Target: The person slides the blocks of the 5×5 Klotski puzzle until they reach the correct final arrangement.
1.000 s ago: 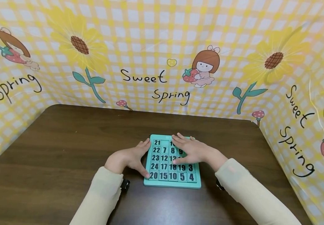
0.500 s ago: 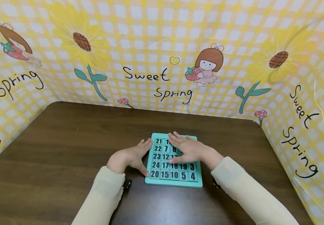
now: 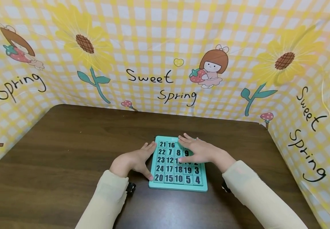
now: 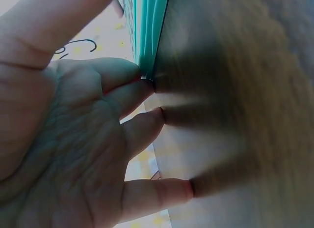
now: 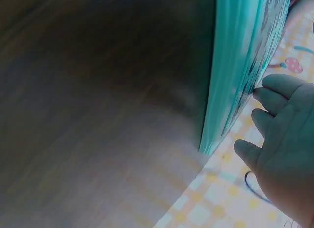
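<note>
A teal sliding number puzzle (image 3: 178,187) lies flat on the table, its square tiles printed with black numbers. In the top row, tile 21 (image 3: 162,144) and tile 16 (image 3: 171,145) sit side by side, with a blank spot right of 16. My left hand (image 3: 133,160) rests along the puzzle's left edge, thumb at the lower corner and fingertips at the upper part. Stretched over the upper right of the board, my right hand (image 3: 200,150) has its fingertips close to the top row and hides several tiles. In the right wrist view, its fingers (image 5: 269,99) are near the puzzle's face.
The dark brown wooden table (image 3: 67,165) extends around the puzzle. A yellow checked cloth (image 3: 147,38) with printed flowers and lettering stands as a wall behind and on both sides. Black wrist devices show under both cuffs, the left one (image 3: 131,189) beside the puzzle.
Tile 16 has slid one place left into the former blank, beside 21. My right hand moved left with it, then back to the right. The left hand keeps its place at the edge.
</note>
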